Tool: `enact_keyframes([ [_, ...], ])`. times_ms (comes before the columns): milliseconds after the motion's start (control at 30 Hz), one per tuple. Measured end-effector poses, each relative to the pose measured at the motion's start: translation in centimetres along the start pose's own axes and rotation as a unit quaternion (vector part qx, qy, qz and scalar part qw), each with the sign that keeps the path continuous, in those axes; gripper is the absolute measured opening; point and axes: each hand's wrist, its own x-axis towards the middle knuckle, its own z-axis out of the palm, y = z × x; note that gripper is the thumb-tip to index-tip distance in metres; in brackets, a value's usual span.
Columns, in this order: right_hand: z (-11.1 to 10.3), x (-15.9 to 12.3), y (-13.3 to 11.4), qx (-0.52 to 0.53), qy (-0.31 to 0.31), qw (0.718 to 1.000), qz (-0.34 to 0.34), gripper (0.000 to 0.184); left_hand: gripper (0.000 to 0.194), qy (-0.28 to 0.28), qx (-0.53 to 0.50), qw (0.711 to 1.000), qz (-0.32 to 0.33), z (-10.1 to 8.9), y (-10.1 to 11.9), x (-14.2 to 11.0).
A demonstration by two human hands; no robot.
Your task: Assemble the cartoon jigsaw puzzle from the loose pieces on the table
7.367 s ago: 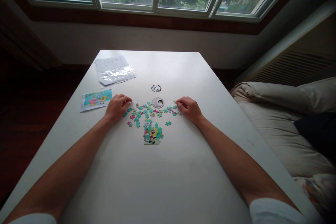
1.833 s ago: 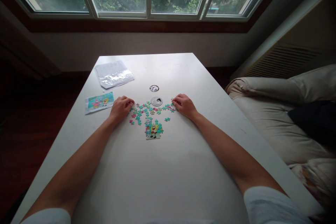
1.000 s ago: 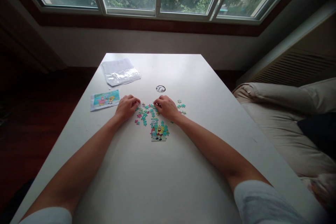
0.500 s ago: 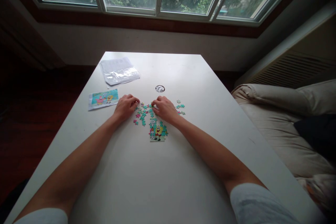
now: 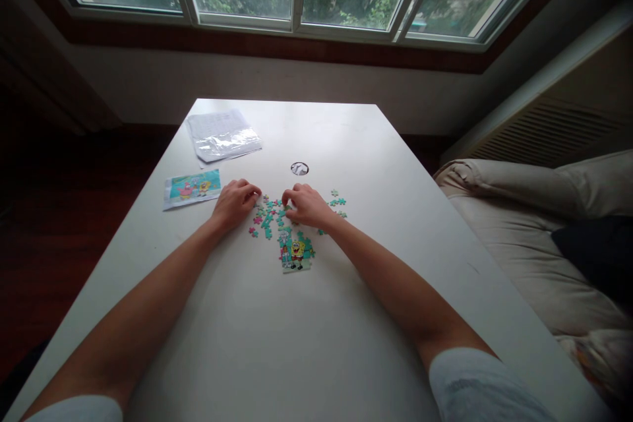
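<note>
A partly joined jigsaw puzzle with a yellow cartoon figure lies on the white table. Loose puzzle pieces, mostly teal with some pink, are scattered just beyond it. My left hand rests at the left edge of these pieces, fingers curled and tips close together; whatever they hold is too small to make out. Over the pieces above the joined part is my right hand, its thumb and index finger bent around a small teal puzzle piece. A few more pieces lie to the right, partly hidden by this hand.
A picture card with the cartoon figures lies left of my left hand. Behind it is a clear plastic sleeve with papers. The table has a round hole beyond the pieces. A beige sofa stands to the right.
The right hand's fingers have shifted slightly toward me over the loose pieces, with thumb and index finger a little further apart. My left hand has stayed almost in place.
</note>
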Motion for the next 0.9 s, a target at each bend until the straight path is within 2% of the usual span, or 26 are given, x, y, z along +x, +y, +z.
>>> enact_keyframes([
  [133,0.0,0.0,0.2,0.039,0.008,0.999,-0.02,0.02,0.025,-0.001,-0.002,1.0,0.001,-0.1,0.1,0.1],
  [300,0.3,-0.4,0.7,0.185,0.023,0.981,-0.057,0.018,0.025,-0.004,-0.01,1.0,0.002,-0.2,0.4,0.1],
  [400,0.4,-0.9,1.1,0.256,0.034,0.965,-0.046,0.019,0.024,-0.012,-0.022,1.0,0.006,0.0,1.0,0.0],
  [600,1.1,-1.0,1.9,0.386,0.043,0.922,-0.007,0.033,0.021,-0.031,-0.055,0.998,0.02,0.1,3.0,-0.2],
  [900,1.4,-0.9,1.3,0.455,0.031,0.89,-0.02,0.03,0.022,-0.029,-0.12,0.992,0.012,-0.1,5.1,-0.5],
])
